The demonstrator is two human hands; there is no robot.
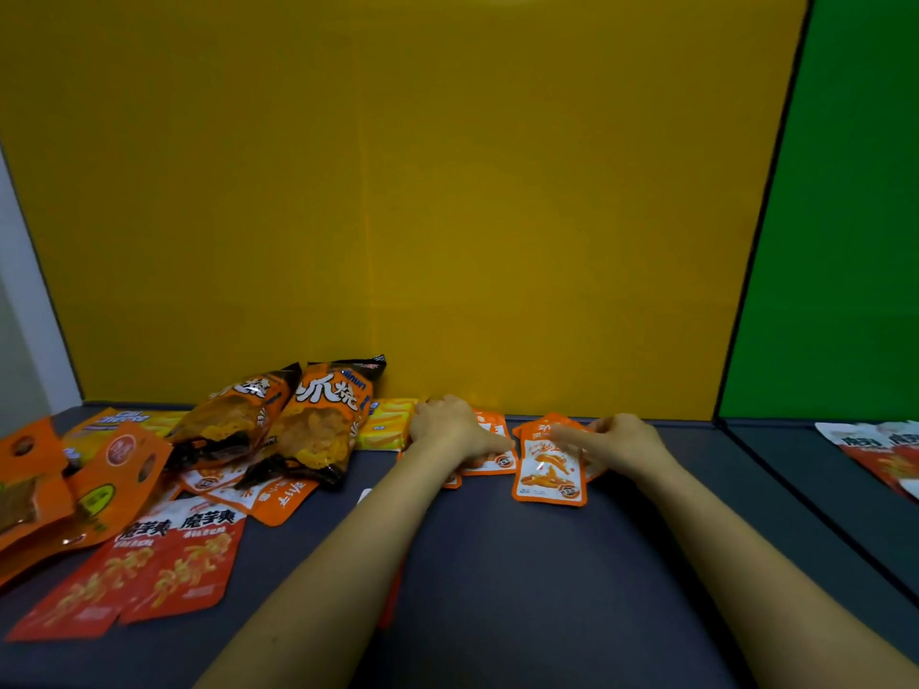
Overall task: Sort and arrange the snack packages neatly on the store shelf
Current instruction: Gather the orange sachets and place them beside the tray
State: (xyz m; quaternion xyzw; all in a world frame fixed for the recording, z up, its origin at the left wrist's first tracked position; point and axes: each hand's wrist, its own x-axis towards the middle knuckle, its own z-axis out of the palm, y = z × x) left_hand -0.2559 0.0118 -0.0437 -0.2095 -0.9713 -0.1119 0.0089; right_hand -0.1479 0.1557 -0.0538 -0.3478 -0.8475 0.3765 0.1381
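**Snack packages (124, 469) lying across the shelf (497, 589), both hands on the small sachets**

The left hand (450, 430) is lying palm down near the back of the shelf, fingers loosely bent and thumb stretched to the right. It is pressing on a few flat orange sachets (490, 464) that are peeking out from under it. Just to its right, the right hand (621, 442) is holding a small fan of sachets (549, 469). Its index finger is reaching left across their upper part while the other fingers are curling at their right edge. The front sachet of that fan is facing the camera and showing orange food pieces on white. The two hands are sitting near each other but not touching, and both bare forearms are stretching in from the lower edge.

Left of the left hand, a yellow pack (388, 422) is lying against the yellow back panel (447, 191). Beside it, two large orange-and-black bags (318, 420) are leaning together, tilted, over more orange-and-white sachets (278, 499). Further left, orange pouches (30, 479) are overlapping in a loose heap, with another yellow pack (124, 422) lying behind them. In front of the heap, two red-and-white packets (199, 564) are lying flat side by side.

On the right, a black divider (766, 191) is separating the yellow panel from a green panel (845, 191). In the neighbouring shelf section (795, 469), a red-and-white packet (880, 455) is lying at the frame edge, well apart from the hands.
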